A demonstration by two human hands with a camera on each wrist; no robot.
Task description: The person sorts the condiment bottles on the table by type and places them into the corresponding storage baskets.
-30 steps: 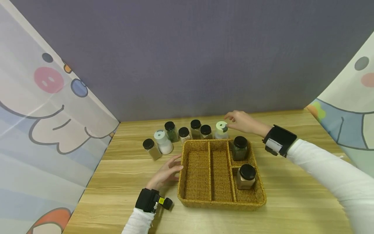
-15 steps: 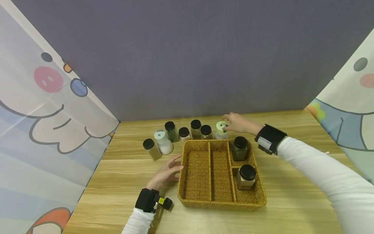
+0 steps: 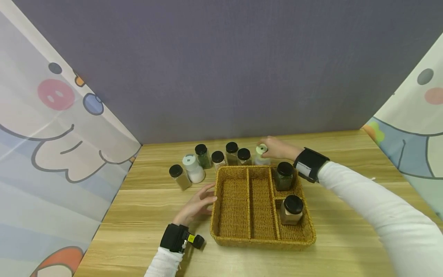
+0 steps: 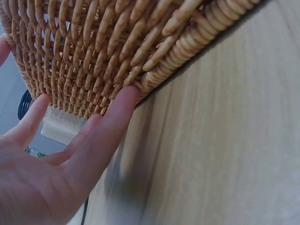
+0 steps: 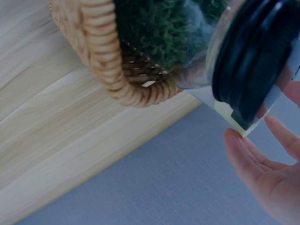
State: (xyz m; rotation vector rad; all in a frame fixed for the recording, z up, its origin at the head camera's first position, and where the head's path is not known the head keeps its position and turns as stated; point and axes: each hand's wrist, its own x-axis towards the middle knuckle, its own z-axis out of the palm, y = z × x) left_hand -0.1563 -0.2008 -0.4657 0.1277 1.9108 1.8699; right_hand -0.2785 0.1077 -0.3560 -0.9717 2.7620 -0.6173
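In the head view my right hand [image 3: 277, 148] has its thumb and fingers around the pale yellow-green cap of a shaker bottle [image 3: 262, 159], which stands behind the basket. The right wrist view shows the fingertips at the cap's edge [image 5: 226, 112], partly hidden by a black-lidded jar of green herbs [image 5: 164, 35]. My left hand [image 3: 194, 206] rests against the left side of the wicker basket [image 3: 263, 243], fingers extended and touching the weave [image 4: 89, 51]. That herb jar stands in the basket's back right compartment, and a black-lidded jar of pale brown contents [image 3: 291, 212] in the front right one.
Left of the shaker, several black-lidded spice jars [image 3: 231, 153] stand behind the basket. A white-capped shaker [image 3: 194, 169] and a tan spice jar [image 3: 180, 177] stand at the back left. A grey wall [image 3: 242, 77] rises behind the wooden table [image 3: 138, 215].
My right hand has moved left and slightly down to the yellow-green-capped shaker and closed its fingers around the cap. The left hand and basket have stayed in place.
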